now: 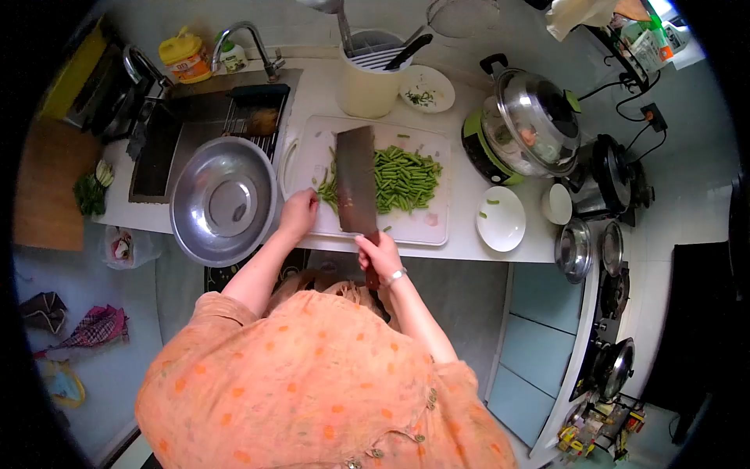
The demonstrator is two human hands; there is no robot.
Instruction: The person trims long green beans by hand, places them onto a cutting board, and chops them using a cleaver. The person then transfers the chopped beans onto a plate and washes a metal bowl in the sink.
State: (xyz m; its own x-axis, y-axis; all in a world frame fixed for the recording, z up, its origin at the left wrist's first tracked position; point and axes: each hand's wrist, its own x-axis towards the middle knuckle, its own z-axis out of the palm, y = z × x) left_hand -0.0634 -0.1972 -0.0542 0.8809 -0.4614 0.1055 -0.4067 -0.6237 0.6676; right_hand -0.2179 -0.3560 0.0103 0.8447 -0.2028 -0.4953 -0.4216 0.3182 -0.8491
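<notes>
My right hand (378, 254) is wrapped round the handle of a broad cleaver (357, 181), whose blade lies over the white cutting board (320, 137). A heap of chopped green beans (406, 180) sits to the right of the blade, and a smaller group of pieces shows at its left. My left hand (300, 213) is at the board's lower left edge, its fingers curled near the small group; what they hold, if anything, is too small to tell. Left of this hand is a wide metal basin (223, 202).
Behind the basin is a sink (152, 168) with a faucet (244, 30). A white bowl (501, 219), a small cup (556, 204) and a lidded steamer (537, 117) stand right. Behind the board are a utensil bucket (367, 90) and a plate with chopped greens (439, 84).
</notes>
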